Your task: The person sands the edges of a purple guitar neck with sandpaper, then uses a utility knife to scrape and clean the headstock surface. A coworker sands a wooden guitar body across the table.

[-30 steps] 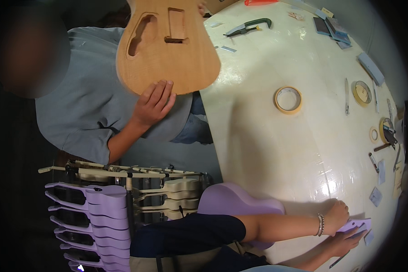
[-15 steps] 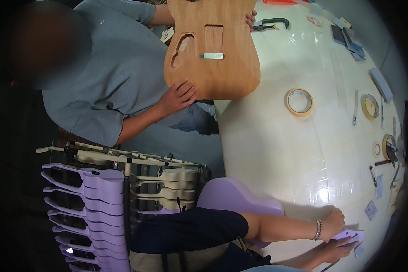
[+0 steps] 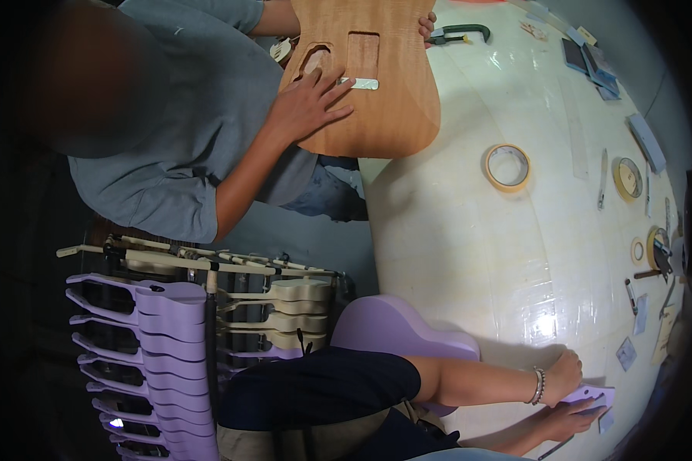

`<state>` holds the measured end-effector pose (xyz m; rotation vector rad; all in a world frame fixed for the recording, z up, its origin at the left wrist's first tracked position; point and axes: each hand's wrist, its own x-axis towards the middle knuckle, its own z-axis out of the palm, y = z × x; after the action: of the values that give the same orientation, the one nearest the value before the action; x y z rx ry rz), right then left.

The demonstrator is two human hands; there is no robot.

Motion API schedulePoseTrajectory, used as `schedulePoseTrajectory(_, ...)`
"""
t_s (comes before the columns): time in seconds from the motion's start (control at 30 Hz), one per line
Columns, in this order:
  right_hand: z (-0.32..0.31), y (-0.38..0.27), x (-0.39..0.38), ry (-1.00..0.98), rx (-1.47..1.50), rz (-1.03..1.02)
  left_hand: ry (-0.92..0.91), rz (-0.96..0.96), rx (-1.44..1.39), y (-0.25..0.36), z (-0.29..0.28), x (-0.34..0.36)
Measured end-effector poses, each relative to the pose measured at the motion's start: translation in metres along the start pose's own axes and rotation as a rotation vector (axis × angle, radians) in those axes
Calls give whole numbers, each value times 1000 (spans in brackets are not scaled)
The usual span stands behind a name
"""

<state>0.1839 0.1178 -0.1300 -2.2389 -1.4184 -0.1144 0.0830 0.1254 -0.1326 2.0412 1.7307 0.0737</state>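
Observation:
A lilac guitar (image 3: 396, 326) lies along the table's near edge, its body partly under my left forearm and its neck mostly hidden. My left hand (image 3: 563, 378), with a beaded bracelet at the wrist, is closed around the neck close to the headstock (image 3: 601, 393). Below it, my right hand (image 3: 569, 421) lies across the headstock, fingers together. They press a small grey-blue flat piece (image 3: 595, 408) onto it, mostly covered by the fingers.
A co-worker in grey holds a bare wooden guitar body (image 3: 392, 115) over the white table (image 3: 454, 230). Tape rolls (image 3: 507, 188), a clamp (image 3: 473, 31), a knife (image 3: 603, 180) and abrasive blocks (image 3: 647, 146) lie about. At left, a rack holds several lilac guitars (image 3: 173, 323).
The co-worker's lower hand has slid up from the wooden body's lower edge onto its face by the cavity. The wooden body has risen slightly. My hands have hardly moved.

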Motion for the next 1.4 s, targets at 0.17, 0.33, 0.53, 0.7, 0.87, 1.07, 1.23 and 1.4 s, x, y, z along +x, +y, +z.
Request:
schedulePoseTrajectory(0.17,0,0,1,-21,-15,13,10,-23,-21,0,4,1)
schedulePoseTrajectory(0.33,9,13,4,6,-32,-15,-142,61,-74,-7,-20,-5)
schedulePoseTrajectory(0.53,7,9,3,-1,-12,-11,-146,59,-80,-7,-17,-3)
schedulePoseTrajectory(0.7,8,12,4,22,3,-45,-169,67,-65,-7,-19,-2)
schedulePoseTrajectory(0.87,10,14,4,26,-2,-33,-176,77,-81,-7,-20,-2)
schedulePoseTrajectory(1.07,3,1,0,-13,-9,22,-184,52,-70,-8,-22,-4)
schedulePoseTrajectory(1.23,1,-2,-3,-7,-8,43,-194,52,-72,-8,-24,-5)
schedulePoseTrajectory(1.4,5,3,0,-16,-6,59,-181,53,-61,-6,-21,-3)
